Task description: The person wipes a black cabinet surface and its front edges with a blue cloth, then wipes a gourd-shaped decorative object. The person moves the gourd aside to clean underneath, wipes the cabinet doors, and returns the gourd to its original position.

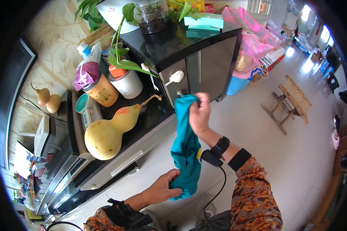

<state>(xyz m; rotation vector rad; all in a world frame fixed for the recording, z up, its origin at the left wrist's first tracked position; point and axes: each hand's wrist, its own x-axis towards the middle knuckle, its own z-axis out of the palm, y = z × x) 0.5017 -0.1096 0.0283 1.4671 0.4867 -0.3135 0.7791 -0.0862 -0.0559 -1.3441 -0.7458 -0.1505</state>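
A teal cloth garment (pixel 186 144) hangs bunched and lengthwise between my two hands, in front of the cabinet. My right hand (pixel 200 114) grips its upper end, close to a small metal knob (pixel 180 93) on the cabinet door. My left hand (pixel 164 187) pinches the lower end between thumb and fingers. A yellow patch shows at the cloth's right edge, partly hidden behind the black device at my right wrist. To the left, a large yellow bottle gourd (pixel 104 140) lies on the black cabinet top.
Tins (pixel 102 92), a small teal handheld fan (pixel 84 103) and smaller gourds (pixel 53 103) stand at the left. A potted plant and a turquoise box (pixel 204 21) are on the higher cabinet. A blue bin (pixel 236 84) and a wooden stool (pixel 292 101) stand on the floor at the right.
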